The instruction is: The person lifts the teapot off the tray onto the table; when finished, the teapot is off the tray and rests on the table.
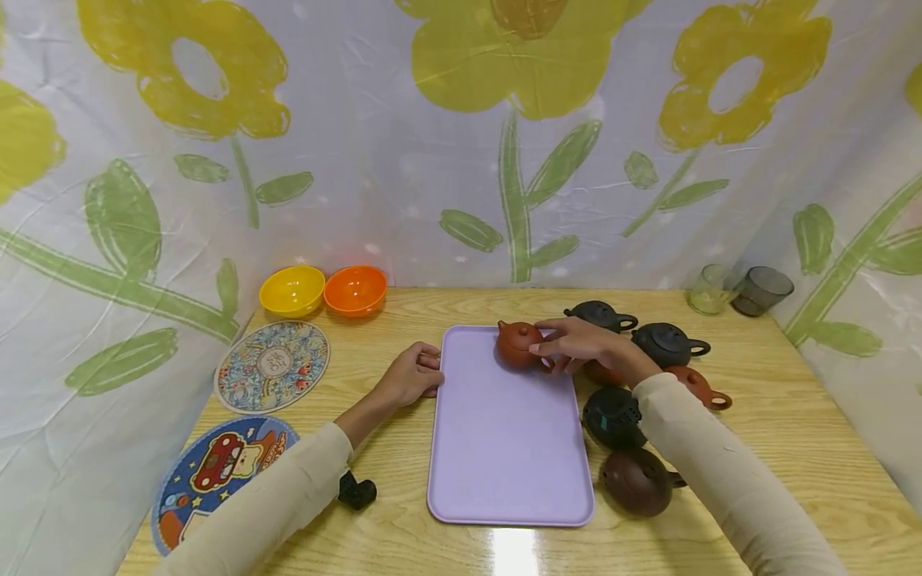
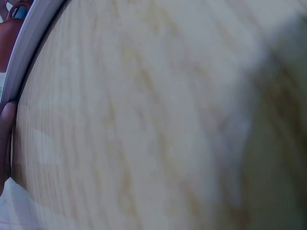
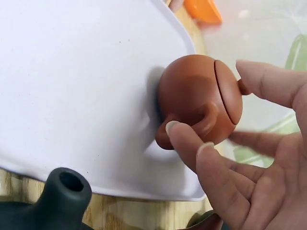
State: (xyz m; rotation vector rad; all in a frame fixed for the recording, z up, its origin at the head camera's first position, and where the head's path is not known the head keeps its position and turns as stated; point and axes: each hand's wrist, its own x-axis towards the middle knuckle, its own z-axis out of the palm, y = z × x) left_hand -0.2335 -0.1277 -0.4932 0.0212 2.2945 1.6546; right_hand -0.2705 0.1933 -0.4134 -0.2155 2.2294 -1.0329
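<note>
A small red-brown teapot stands on the far right corner of a lavender tray. My right hand reaches over it from the right; a curled finger hooks its handle while my index finger touches the lid knob. My left hand rests on the wooden table, its loosely bent fingers against the tray's left rim. A fingertip shows at that rim in the blurred left wrist view.
Several more teapots lie right of the tray: dark ones, a red one, a brown one. Yellow and orange bowls, two round mats, two glasses.
</note>
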